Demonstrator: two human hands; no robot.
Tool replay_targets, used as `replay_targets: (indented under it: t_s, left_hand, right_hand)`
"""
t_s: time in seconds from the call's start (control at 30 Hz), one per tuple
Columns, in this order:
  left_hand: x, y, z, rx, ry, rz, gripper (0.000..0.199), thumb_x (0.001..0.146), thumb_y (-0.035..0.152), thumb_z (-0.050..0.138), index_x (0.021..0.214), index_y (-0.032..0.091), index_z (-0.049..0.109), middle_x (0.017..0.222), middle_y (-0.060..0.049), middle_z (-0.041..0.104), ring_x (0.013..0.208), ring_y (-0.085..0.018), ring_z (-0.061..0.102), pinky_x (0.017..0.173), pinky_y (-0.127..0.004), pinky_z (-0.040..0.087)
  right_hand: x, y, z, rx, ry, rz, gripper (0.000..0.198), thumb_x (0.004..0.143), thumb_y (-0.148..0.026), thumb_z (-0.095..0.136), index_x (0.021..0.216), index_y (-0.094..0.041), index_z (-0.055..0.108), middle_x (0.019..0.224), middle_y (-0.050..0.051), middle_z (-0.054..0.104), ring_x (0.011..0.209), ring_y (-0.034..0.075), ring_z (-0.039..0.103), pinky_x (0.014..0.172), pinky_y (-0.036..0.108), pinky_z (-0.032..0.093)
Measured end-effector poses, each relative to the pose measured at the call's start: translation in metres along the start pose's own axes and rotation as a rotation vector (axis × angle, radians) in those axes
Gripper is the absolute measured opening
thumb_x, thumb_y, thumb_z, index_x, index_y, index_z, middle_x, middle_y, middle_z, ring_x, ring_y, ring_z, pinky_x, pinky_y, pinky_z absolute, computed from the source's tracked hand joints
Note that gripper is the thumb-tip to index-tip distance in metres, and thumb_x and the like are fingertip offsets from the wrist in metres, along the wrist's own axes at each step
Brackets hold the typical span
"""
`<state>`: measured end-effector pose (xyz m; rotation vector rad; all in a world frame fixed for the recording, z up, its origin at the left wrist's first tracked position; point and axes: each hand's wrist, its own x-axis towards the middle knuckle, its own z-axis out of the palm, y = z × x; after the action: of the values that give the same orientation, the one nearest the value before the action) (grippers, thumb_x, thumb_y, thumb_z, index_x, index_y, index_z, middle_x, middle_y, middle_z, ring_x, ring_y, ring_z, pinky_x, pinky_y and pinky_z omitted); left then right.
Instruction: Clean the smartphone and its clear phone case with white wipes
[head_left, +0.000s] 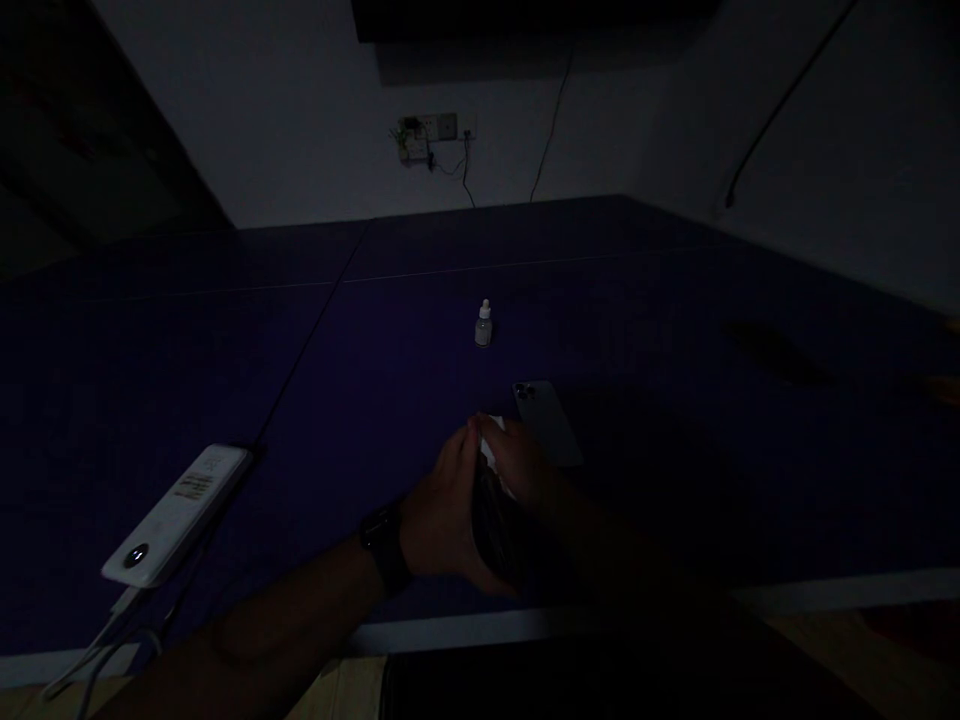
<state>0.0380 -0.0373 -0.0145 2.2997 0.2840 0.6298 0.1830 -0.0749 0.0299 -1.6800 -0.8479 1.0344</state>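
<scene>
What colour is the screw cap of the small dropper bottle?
The screw cap is white, best seen in the head view.

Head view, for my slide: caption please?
Left grip and right grip hold a dark object and something white near a phone, dropper bottle beyond.

I stood in a dim room, seemingly a home | far beyond the left hand [442, 510], a pale wall [262, 120] carried sockets [431, 127], a cord [553, 130] and a dark panel [525, 18] | a broad purple surface [360, 370] spread below it | well left lay a cabled white power pack [169, 525] | beside the right hand [523, 468], a phone [553, 428]
</scene>
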Motion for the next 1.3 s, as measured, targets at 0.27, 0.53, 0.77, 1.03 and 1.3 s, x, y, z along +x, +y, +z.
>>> replay_targets:
  t_s: [0.27, 0.53, 0.77, 1.03, 1.3]
  left_hand:
    - [-0.001, -0.001, -0.001, 0.032, -0.06, -0.102, 0.18, 0.028, 0.067, 0.094, 0.156, 0.021, -0.023, 0.162, -0.026, 0.003, 0.146, -0.055, 0.015, 0.112, -0.072, 0.033]
    - [0.0, -0.003, 0.001, 0.064, -0.12, -0.043, 0.176, 0.031, 0.071, 0.092, 0.156, 0.024, -0.023, 0.162, -0.025, 0.004, 0.145, -0.056, 0.017, 0.11, -0.072, 0.036]
    - [-0.002, -0.004, 0.001, 0.038, -0.088, -0.019, 0.178, 0.029, 0.072, 0.092, 0.156, 0.025, -0.024, 0.163, -0.025, 0.004, 0.146, -0.055, 0.017, 0.112, -0.072, 0.034]
    - [0.0, -0.003, 0.002, 0.043, -0.059, -0.007, 0.18, 0.027, 0.072, 0.093, 0.156, 0.025, -0.023, 0.161, -0.026, 0.011, 0.144, -0.055, 0.022, 0.111, -0.073, 0.033]
    - [0.001, -0.002, 0.002, 0.039, -0.102, -0.057, 0.183, 0.026, 0.073, 0.092, 0.154, 0.021, -0.027, 0.162, -0.028, 0.009, 0.144, -0.057, 0.019, 0.111, -0.074, 0.032]
  right_hand:
    - [-0.091, 0.04, -0.008, -0.105, -0.064, 0.049, 0.063, 0.085, -0.076, 0.046, 0.093, -0.019, 0.073, 0.091, 0.01, 0.074, 0.084, 0.026, 0.067, 0.074, 0.034, 0.05]
    - [-0.093, 0.047, -0.01, -0.169, 0.005, -0.035, 0.058, 0.09, -0.071, 0.043, 0.094, -0.021, 0.072, 0.09, 0.009, 0.073, 0.083, 0.025, 0.066, 0.075, 0.035, 0.05]
    - [-0.023, 0.007, -0.002, -0.133, 0.029, -0.131, 0.043, 0.089, -0.054, 0.04, 0.067, -0.021, 0.057, 0.064, 0.002, 0.06, 0.065, 0.02, 0.055, 0.061, 0.031, 0.04]
    - [-0.025, 0.006, -0.003, -0.065, 0.005, -0.091, 0.044, 0.091, -0.055, 0.042, 0.076, -0.02, 0.062, 0.071, 0.003, 0.064, 0.068, 0.02, 0.058, 0.066, 0.031, 0.043]
    - [-0.111, 0.057, -0.011, -0.137, 0.051, 0.094, 0.059, 0.084, -0.074, 0.052, 0.098, -0.02, 0.073, 0.099, 0.012, 0.073, 0.092, 0.029, 0.067, 0.077, 0.037, 0.051]
